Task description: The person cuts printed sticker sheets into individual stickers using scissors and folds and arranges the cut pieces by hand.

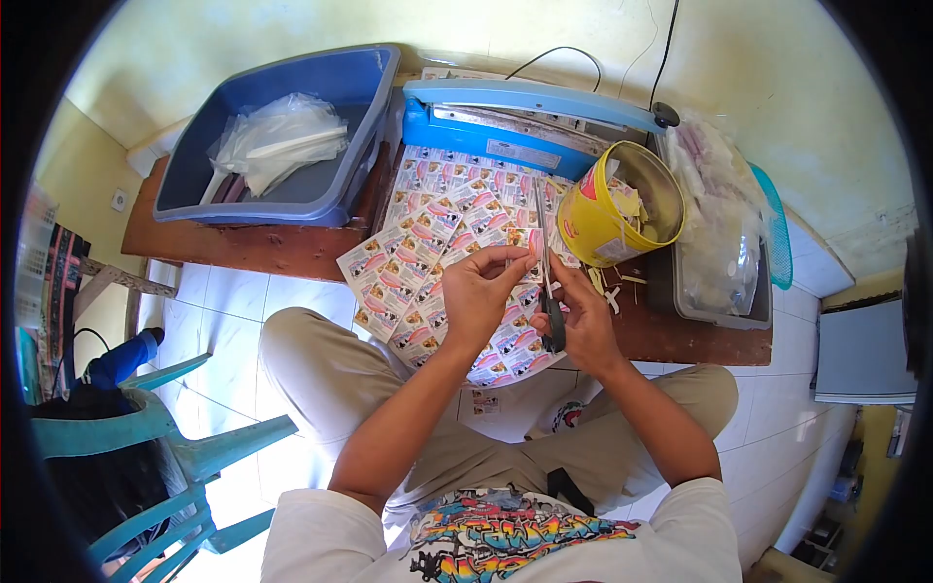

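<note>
My left hand [481, 296] pinches a small printed label [522, 236] between thumb and fingers, beside the scissor blades. In my right hand [586, 316] is a pair of scissors [554, 325], fingers wrapped about the black handles and the blades pointing away from me. Whether the blades touch the label I cannot tell. Beneath both hands lie several printed label sheets [403, 243], overlapping and reaching past the front edge of the wooden table [671, 335]. A yellow bucket [593, 219] with paper scraps in it stands tilted just beyond my right hand.
A blue paper cutter [505, 146] with a long arm stands at the back. To the left is a blue tub [340, 194] holding plastic bags; to the right, a grey tray [724, 316] piled with clear bags. Paper offcuts [612, 296] lie near the bucket. A green chair [185, 457] is at lower left.
</note>
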### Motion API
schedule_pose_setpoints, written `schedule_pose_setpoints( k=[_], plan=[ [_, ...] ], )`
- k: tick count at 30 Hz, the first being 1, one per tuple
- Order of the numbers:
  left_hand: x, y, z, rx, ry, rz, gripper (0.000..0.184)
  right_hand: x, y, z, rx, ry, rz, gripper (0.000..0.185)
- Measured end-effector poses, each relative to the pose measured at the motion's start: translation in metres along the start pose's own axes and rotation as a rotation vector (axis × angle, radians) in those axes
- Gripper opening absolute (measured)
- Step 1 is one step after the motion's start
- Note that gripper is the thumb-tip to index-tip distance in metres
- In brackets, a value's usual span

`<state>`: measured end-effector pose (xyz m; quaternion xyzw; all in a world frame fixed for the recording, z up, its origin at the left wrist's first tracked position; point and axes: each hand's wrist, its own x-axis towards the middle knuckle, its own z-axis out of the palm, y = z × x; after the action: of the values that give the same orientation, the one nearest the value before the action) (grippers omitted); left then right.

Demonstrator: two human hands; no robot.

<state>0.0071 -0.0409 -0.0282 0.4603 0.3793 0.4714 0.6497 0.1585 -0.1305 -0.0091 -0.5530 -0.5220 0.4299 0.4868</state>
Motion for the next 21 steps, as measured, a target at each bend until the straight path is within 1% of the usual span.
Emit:
schedule_pose_setpoints(
  k=[5,8,10,11,13,14,16,17,19,21],
  plan=[
    [0.001,0.000,-0.001,-0.034,0.002,0.038,0.019,0.000,0.001,0.000,0.035,0.016,0.003,0.089],
    [0.003,-0.002,-0.003,0.001,-0.014,0.045,0.016,0.000,0.006,-0.002,-0.019,0.028,-0.003,0.088],
    [0.003,0.000,-0.002,-0.021,-0.009,0.129,0.013,0.002,0.010,-0.005,-0.124,0.060,0.069,0.089],
    [0.003,0.001,-0.002,-0.020,-0.011,0.128,0.013,0.003,0.006,-0.006,-0.124,0.062,0.069,0.089],
    [0.004,0.002,-0.004,-0.008,-0.018,0.113,0.015,0.006,-0.005,-0.009,-0.355,0.053,0.138,0.091],
    [0.005,0.001,-0.004,-0.008,-0.017,0.114,0.015,0.007,-0.005,-0.010,-0.355,0.052,0.137,0.091],
    [0.008,-0.001,-0.005,-0.026,-0.022,0.176,0.016,0.007,-0.002,-0.013,-0.645,0.041,0.100,0.089],
    [0.008,-0.002,-0.007,-0.027,-0.023,0.176,0.016,0.006,0.002,-0.015,-0.646,0.043,0.100,0.089],
    [0.010,-0.005,-0.012,0.100,-0.043,0.108,0.017,0.003,0.011,-0.018,-0.726,0.027,-0.013,0.083],
    [0.011,-0.005,-0.010,0.101,-0.023,0.144,0.015,0.003,0.006,-0.016,-0.742,0.011,0.010,0.082]
  ],
)
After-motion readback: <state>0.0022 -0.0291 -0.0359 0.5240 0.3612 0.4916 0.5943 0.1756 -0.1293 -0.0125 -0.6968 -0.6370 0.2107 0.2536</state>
